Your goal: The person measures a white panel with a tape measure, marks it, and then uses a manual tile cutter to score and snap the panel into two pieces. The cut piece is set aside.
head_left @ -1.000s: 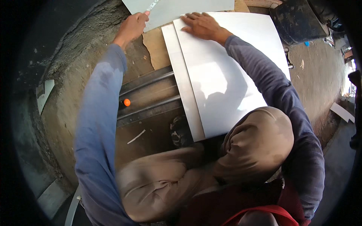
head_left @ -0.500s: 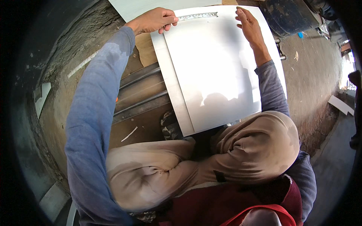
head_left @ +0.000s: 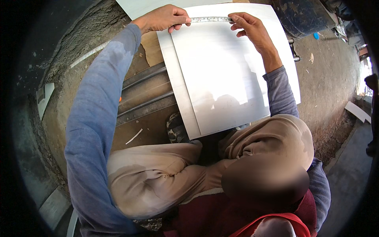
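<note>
A white measuring tape (head_left: 210,19) is stretched across the far part of a smooth white sheet (head_left: 225,75), which lies on top of another white sheet (head_left: 173,71) whose left margin shows. My left hand (head_left: 162,19) pinches the tape between thumb and fingers near the sheet's far left corner. At the tape's end, my right hand (head_left: 252,29) holds it between thumb and forefinger, the other fingers loosely bent. A similar marked strip (head_left: 90,53) comes out on the other side of my left forearm; whether it joins the tape is hidden.
Under the sheets, dark metal rails (head_left: 146,81) stick out to the left. A dark blue drum (head_left: 302,15) stands at the far right. White offcuts lie on the floor, one at the left (head_left: 46,100) and one at the right (head_left: 357,111). My bent knees border the near edge.
My right hand has moved left and closed on the tape's end, which hung free before. My left hand keeps its pinch and has barely shifted.
</note>
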The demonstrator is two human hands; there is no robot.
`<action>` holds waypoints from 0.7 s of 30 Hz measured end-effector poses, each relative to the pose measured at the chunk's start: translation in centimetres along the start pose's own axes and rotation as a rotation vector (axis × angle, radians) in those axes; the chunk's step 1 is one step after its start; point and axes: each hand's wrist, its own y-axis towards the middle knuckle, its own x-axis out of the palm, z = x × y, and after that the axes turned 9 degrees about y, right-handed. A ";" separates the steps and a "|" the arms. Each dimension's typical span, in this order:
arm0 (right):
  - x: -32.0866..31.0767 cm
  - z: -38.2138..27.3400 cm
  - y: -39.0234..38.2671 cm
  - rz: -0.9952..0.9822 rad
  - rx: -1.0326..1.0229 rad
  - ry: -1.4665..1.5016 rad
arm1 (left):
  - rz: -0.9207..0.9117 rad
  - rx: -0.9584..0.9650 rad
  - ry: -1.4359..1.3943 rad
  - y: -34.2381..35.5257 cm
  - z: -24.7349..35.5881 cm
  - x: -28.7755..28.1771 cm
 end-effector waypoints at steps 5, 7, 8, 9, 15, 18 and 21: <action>-0.5 0.1 -0.2 -0.035 0.032 -0.021 | -0.014 -0.038 -0.003 0.1 0.3 -0.1; -0.9 0.3 -0.2 0.039 0.035 -0.009 | -0.007 -0.069 0.002 0.1 0.0 -0.3; -1.2 0.4 -0.2 0.077 0.038 -0.007 | -0.002 -0.079 0.011 0.1 -0.3 -0.5; -1.5 0.6 -0.2 0.114 0.052 0.002 | 0.005 -0.089 0.029 0.0 -0.7 -0.7; -3.2 1.3 -0.3 0.257 0.091 0.021 | 0.020 -0.115 -0.020 -0.7 -3.2 -1.8; -3.3 1.7 -0.2 0.259 0.098 0.023 | 0.010 -0.112 -0.061 -0.9 -4.0 -2.0; -3.1 2.0 -0.1 0.262 0.104 0.031 | -0.023 -0.105 -0.054 -0.8 -4.4 -1.9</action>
